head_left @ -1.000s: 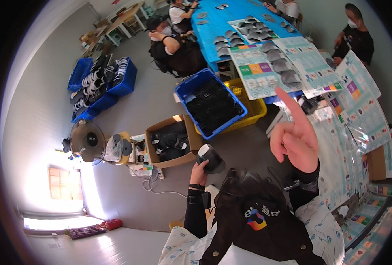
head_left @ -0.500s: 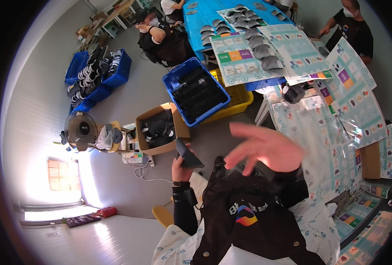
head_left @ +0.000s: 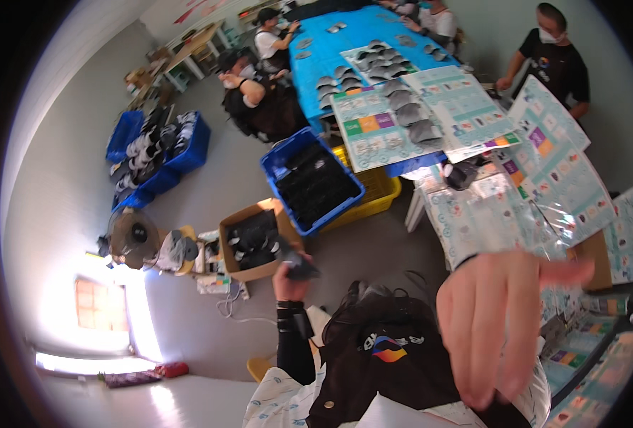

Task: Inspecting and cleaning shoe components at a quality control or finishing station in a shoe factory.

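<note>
My left hand, in front of me left of centre, grips a thin dark-grey curved piece like a cap brim. The piece is blurred, tilted, and stands up past my fingers. Close to the camera at the right, my right hand holds nothing; its fingers stretch downward and its thumb sticks out to the right. Beyond my left hand is a cardboard box with dark pieces inside. A blue crate of stacked black pieces stands farther off.
Printed sheets cover the table at my right. Beneath the blue crate is a yellow crate. Grey curved pieces line the blue-covered table, with people around it. A fan and more blue crates stand at left.
My right hand has swung right and down, nearer the camera, its fingers now pointing downward. My left hand has dropped slightly, still gripping the dark piece. The view has shifted.
</note>
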Motion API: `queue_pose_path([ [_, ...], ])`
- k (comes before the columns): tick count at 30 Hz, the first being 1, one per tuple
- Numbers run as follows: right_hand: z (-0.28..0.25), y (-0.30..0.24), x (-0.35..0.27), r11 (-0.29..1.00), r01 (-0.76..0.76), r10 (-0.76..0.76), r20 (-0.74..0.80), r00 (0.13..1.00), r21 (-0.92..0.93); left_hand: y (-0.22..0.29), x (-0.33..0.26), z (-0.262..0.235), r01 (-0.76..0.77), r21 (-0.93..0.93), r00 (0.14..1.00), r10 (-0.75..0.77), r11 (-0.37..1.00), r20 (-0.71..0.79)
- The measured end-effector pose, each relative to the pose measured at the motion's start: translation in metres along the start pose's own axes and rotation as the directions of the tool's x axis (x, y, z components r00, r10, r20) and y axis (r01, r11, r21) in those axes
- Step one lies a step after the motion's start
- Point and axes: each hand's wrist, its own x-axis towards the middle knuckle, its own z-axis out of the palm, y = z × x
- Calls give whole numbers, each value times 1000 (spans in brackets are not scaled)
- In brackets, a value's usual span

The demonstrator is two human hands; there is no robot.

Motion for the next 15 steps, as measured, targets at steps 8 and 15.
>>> queue_pose_path([
  [8, -71, 22, -78, 963, 56, -212, 617, 758, 262, 101, 59, 9, 111, -380, 883, 85, 918, 462],
  [15, -134, 98, -202, 922, 371, -82, -883, 462, 108, 208, -16, -18, -205, -387, 893, 334, 899, 303],
])
